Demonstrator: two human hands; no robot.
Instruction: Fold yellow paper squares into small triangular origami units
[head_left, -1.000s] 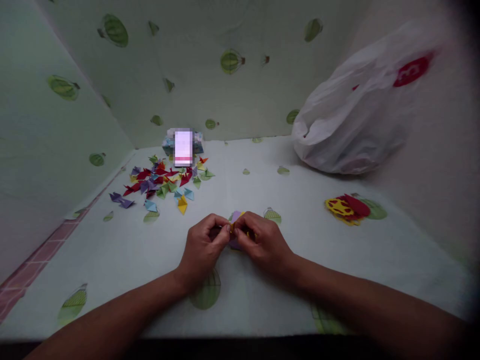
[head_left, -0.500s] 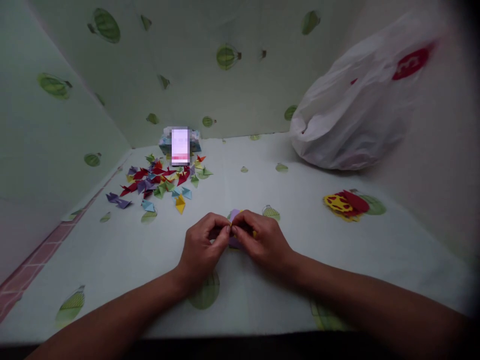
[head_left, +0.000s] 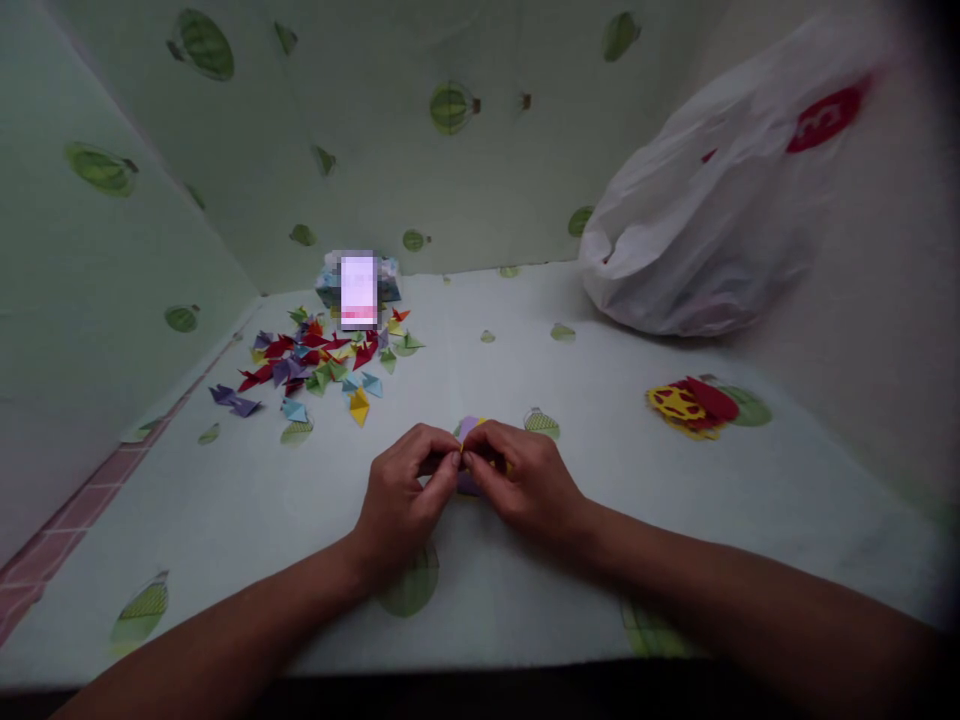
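Note:
My left hand (head_left: 405, 490) and my right hand (head_left: 519, 478) meet at the middle of the table, fingertips pinched together on a small folded paper piece (head_left: 471, 428) showing purple and yellow. Most of the piece is hidden behind my fingers. A bit of purple paper also lies under my hands. To the far left lies a pile of several folded paper triangles (head_left: 319, 365) in red, purple, blue, green and yellow.
A small box (head_left: 358, 285) with a blurred patch stands behind the pile at the back wall. A white plastic bag (head_left: 705, 215) leans at the back right. Red and yellow paper scraps (head_left: 691, 405) lie at the right. A pale cloth with green prints (head_left: 225, 520) covers table and walls.
My hands have stayed together on the paper piece, with only slight finger shifts. The view has tilted a little.

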